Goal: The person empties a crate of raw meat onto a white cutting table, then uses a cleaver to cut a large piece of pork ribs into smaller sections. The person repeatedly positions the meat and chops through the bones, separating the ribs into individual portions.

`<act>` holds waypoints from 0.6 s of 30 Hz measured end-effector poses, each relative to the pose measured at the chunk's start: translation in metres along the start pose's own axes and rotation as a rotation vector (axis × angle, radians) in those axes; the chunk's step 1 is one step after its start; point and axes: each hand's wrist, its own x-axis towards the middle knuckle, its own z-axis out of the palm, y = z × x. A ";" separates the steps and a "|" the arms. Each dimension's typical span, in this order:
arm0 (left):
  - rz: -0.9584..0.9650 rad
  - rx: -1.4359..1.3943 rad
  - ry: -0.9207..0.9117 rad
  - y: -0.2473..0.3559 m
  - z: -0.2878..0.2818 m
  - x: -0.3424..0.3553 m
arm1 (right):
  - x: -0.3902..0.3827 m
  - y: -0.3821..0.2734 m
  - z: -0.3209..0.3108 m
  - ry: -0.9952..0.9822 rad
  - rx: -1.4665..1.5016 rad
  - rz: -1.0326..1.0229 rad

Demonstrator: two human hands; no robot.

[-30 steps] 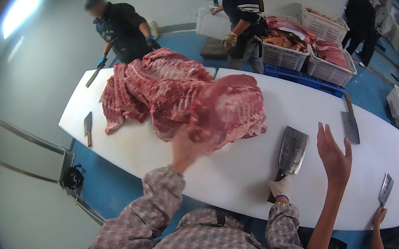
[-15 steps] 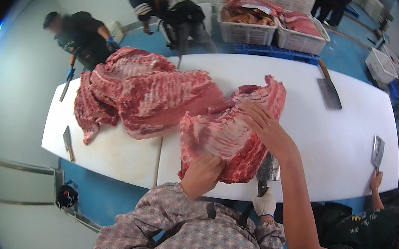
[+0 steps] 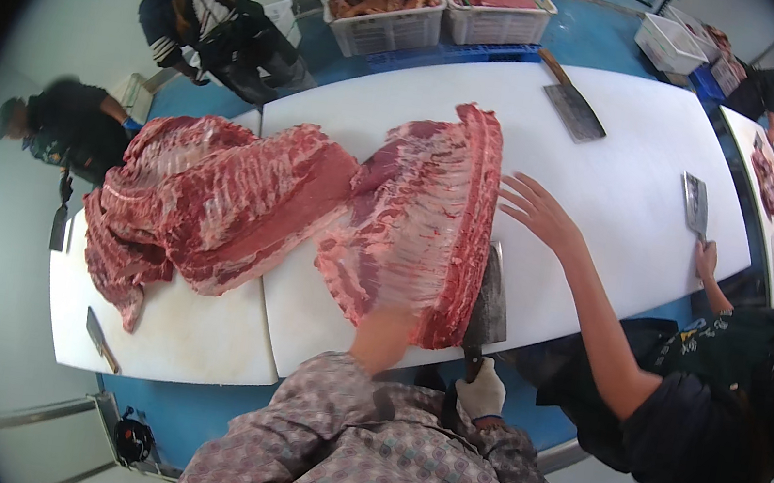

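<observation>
A slab of pork ribs (image 3: 410, 215) lies ribs up on the white table, a thick red band of bone and meat along its right edge. My left hand (image 3: 385, 332), bare and smeared by motion, is at the slab's near edge; its fingers do not show clearly. In a white knitted glove, my right hand (image 3: 483, 391) is closed around the handle of a cleaver (image 3: 490, 304). The broad blade lies beside the slab's right edge, pointing away from me. A co-worker's open hand (image 3: 542, 213) hovers just right of the slab.
Larger meat pieces (image 3: 208, 189) adjoin the slab on the left. Another cleaver (image 3: 573, 105) lies at the far side, a knife (image 3: 102, 341) near left. The co-worker's other hand (image 3: 705, 259) holds a cleaver (image 3: 695, 204). Crates of meat (image 3: 385, 31) stand beyond; two people are at left.
The rib slab now lies flatter and straighter, its ribs more exposed. The co-worker's hand has come off it to the right. The whole view has shifted.
</observation>
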 end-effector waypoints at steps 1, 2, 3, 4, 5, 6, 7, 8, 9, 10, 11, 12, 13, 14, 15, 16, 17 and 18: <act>-0.058 -0.042 0.014 -0.007 -0.006 -0.007 | -0.004 0.000 0.002 -0.031 -0.015 0.013; -0.069 -0.080 0.163 -0.016 -0.014 -0.018 | -0.009 0.000 0.005 -0.024 -0.034 0.026; -0.095 -0.121 0.284 -0.026 -0.023 -0.032 | -0.014 0.001 0.008 0.020 -0.012 0.017; -0.126 -0.162 0.434 -0.037 -0.030 -0.045 | -0.020 0.003 0.011 0.040 -0.008 0.009; -0.185 -0.178 0.438 -0.048 -0.034 -0.055 | -0.027 0.006 0.014 0.025 -0.016 0.029; -0.242 -0.193 0.476 -0.061 -0.036 -0.063 | -0.034 0.009 0.017 0.055 -0.004 0.007; -0.300 -0.207 0.516 -0.074 -0.036 -0.070 | -0.042 0.014 0.019 0.054 -0.003 0.012; -0.376 -0.304 0.497 -0.087 -0.034 -0.076 | -0.050 0.019 0.021 0.072 -0.020 0.036; -0.453 -0.403 0.477 -0.098 -0.030 -0.079 | -0.058 0.025 0.023 0.063 -0.004 0.034; -0.565 -0.502 0.438 -0.108 -0.023 -0.082 | -0.069 0.031 0.025 0.069 -0.008 0.050; -0.576 -0.676 0.433 -0.115 -0.016 -0.082 | -0.080 0.037 0.028 0.070 -0.032 0.106; -0.617 -0.847 0.411 -0.122 -0.009 -0.079 | -0.091 0.044 0.032 0.071 -0.018 0.134; -0.726 -1.016 0.357 -0.127 -0.003 -0.079 | -0.103 0.050 0.037 0.104 -0.001 0.105; -0.736 -1.055 0.323 -0.130 0.002 -0.075 | -0.115 0.056 0.042 0.107 -0.012 0.133; -0.703 -1.104 0.294 -0.133 0.005 -0.074 | -0.126 0.062 0.047 0.090 -0.038 0.204; -0.699 -1.144 0.265 -0.136 0.006 -0.071 | -0.136 0.067 0.054 0.102 -0.071 0.197; -0.670 -1.192 0.258 -0.141 0.004 -0.071 | -0.144 0.073 0.060 0.118 -0.071 0.178; -0.656 -1.150 0.283 -0.147 -0.002 -0.072 | -0.152 0.077 0.067 0.120 -0.084 0.199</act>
